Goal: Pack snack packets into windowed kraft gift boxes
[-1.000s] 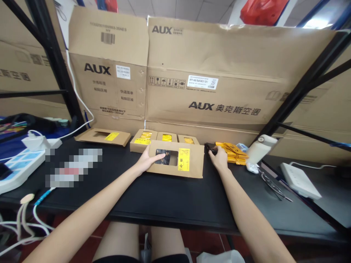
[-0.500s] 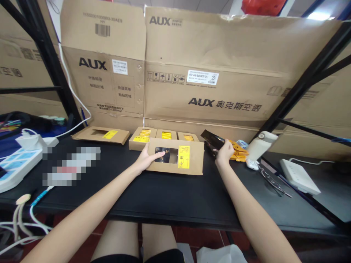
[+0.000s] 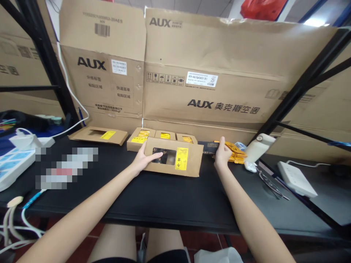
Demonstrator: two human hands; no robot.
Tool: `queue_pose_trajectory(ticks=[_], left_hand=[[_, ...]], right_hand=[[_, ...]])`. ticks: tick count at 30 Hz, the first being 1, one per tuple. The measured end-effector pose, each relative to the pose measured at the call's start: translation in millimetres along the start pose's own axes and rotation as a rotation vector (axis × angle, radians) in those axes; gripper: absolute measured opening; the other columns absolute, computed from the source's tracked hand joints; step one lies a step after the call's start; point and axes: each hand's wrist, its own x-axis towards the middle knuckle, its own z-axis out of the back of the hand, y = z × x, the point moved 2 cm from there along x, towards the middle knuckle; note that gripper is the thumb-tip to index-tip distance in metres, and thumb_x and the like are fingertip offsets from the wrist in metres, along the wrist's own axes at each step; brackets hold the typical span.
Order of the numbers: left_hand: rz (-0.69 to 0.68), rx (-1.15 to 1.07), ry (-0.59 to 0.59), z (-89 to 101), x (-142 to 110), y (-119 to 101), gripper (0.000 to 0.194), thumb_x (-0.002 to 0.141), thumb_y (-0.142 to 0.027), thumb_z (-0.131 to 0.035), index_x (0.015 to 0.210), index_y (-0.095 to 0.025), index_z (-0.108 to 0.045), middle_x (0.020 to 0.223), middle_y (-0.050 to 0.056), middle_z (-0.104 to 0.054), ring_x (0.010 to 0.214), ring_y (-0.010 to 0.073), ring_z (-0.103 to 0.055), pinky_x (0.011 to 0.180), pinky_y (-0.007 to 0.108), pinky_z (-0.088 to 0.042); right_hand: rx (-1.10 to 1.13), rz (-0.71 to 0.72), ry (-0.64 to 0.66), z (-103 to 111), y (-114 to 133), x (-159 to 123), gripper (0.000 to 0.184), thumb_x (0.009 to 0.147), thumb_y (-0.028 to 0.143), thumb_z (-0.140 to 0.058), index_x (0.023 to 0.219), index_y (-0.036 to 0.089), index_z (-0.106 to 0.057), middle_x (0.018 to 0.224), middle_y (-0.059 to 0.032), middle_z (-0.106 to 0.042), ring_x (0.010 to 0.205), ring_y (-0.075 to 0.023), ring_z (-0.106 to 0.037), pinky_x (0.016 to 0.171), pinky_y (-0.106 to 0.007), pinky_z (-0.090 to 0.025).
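Note:
My left hand (image 3: 141,159) grips the left end of a brown cardboard box (image 3: 189,170), its thumb across the front. The box is tilted up and has a cut-out window and a yellow label (image 3: 181,159). Something black shows through the left part of the window. My right hand (image 3: 223,155) is closed at the right end of a flat black packet (image 3: 208,147), thumb pointing up. The packet's left part is hidden behind the box, so I cannot tell whether it is inside. Orange packets (image 3: 238,155) lie just right of this hand.
Several similar boxes (image 3: 165,135) with yellow contents stand behind. A flat windowed carton (image 3: 90,136) lies left. To the right are a white bottle (image 3: 260,146), glasses (image 3: 271,184) and a white router-like device (image 3: 297,179). A power strip (image 3: 16,160) with cables lies left; large cardboard (image 3: 233,47) backs the table (image 3: 164,204).
The black packet in my right hand has gone from tilted up to lower and flatter, partly behind the box. My left hand keeps its hold on the box. The view has shifted slightly.

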Motion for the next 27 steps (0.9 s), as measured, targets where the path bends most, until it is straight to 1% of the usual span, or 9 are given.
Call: queue_pose_trajectory(ticks=[1,4,6,10,13,16,20,24,27], left_hand=[[0.004,-0.011,-0.004,-0.5,0,0,0.07,0.059,-0.032,-0.081,0.122,-0.02,-0.053,0.12,0.01,-0.064,0.112,0.026,-0.059,0.099,0.04,-0.044],[0.026,-0.035,-0.027,-2.0,-1,-1,0.066,0.06,-0.033,-0.081,0.118,-0.02,-0.055,0.119,0.009,-0.065,0.111,0.0262,-0.06,0.098,0.04,-0.045],[0.053,-0.051,-0.033,-3.0,-1,-2,0.065,0.06,-0.034,-0.081,0.118,-0.019,-0.056,0.119,0.01,-0.065,0.111,0.0266,-0.06,0.098,0.04,-0.046],[0.103,-0.09,-0.032,-3.2,0,1,0.065,0.06,-0.035,-0.081,0.117,-0.019,-0.058,0.118,0.01,-0.065,0.11,0.0275,-0.061,0.097,0.041,-0.046],[0.121,-0.122,-0.074,-0.7,2,2,0.063,0.059,-0.035,-0.081,0.116,-0.019,-0.059,0.119,0.01,-0.065,0.108,0.027,-0.062,0.097,0.04,-0.047],[0.15,-0.158,-0.11,2.2,4,2,0.062,0.06,-0.036,-0.081,0.116,-0.019,-0.059,0.119,0.01,-0.066,0.107,0.0267,-0.063,0.095,0.039,-0.049],[0.177,-0.154,-0.104,2.8,5,1,0.062,0.061,-0.037,-0.08,0.117,-0.019,-0.059,0.119,0.01,-0.065,0.108,0.0275,-0.062,0.094,0.039,-0.049],[0.152,-0.124,-0.062,0.5,3,1,0.064,0.06,-0.036,-0.081,0.118,-0.019,-0.06,0.121,0.01,-0.065,0.109,0.0274,-0.062,0.095,0.039,-0.049],[0.167,-0.136,-0.032,-0.7,2,0,0.062,0.061,-0.036,-0.08,0.117,-0.019,-0.06,0.12,0.01,-0.065,0.108,0.0272,-0.062,0.094,0.038,-0.049]], right_hand=[[-0.001,0.011,0.006,-2,1,-3,0.057,0.07,0.07,-0.052,0.052,0.022,-0.027,0.042,0.0073,-0.028,0.04,-0.0065,-0.032,0.035,-0.02,-0.028],[0.054,-0.192,0.368,-17,3,-17,0.052,0.066,0.068,-0.059,0.056,0.02,-0.044,0.043,0.0063,-0.039,0.036,-0.007,-0.038,0.031,-0.02,-0.025],[0.122,-0.246,0.512,-25,6,-28,0.048,0.066,0.065,-0.062,0.062,0.018,-0.054,0.044,0.0059,-0.045,0.034,-0.0064,-0.038,0.029,-0.019,-0.023],[0.294,-0.333,0.865,-31,9,-45,0.038,0.06,0.047,-0.077,0.083,0.018,-0.067,0.07,0.0002,-0.068,0.055,-0.0101,-0.06,0.05,-0.02,-0.048],[0.285,-0.406,1.057,-31,8,-55,0.038,0.053,0.031,-0.083,0.086,0.018,-0.069,0.084,-0.0039,-0.073,0.074,-0.0156,-0.068,0.069,-0.026,-0.054],[0.356,-0.391,1.061,-34,7,-60,0.039,0.05,0.025,-0.084,0.085,0.019,-0.069,0.084,-0.0037,-0.073,0.077,-0.0167,-0.069,0.072,-0.027,-0.054],[0.411,-0.393,0.948,-41,4,-61,0.04,0.048,0.025,-0.084,0.085,0.02,-0.069,0.084,-0.0028,-0.073,0.082,-0.019,-0.069,0.076,-0.03,-0.055],[0.39,-0.408,0.81,-40,6,-60,0.038,0.042,0.027,-0.086,0.075,0.02,-0.069,0.072,-0.0012,-0.073,0.07,-0.0195,-0.07,0.068,-0.031,-0.057],[0.385,-0.391,0.814,-37,10,-61,0.038,0.04,0.029,-0.087,0.073,0.02,-0.07,0.068,-0.0005,-0.072,0.063,-0.0179,-0.068,0.062,-0.029,-0.056]])
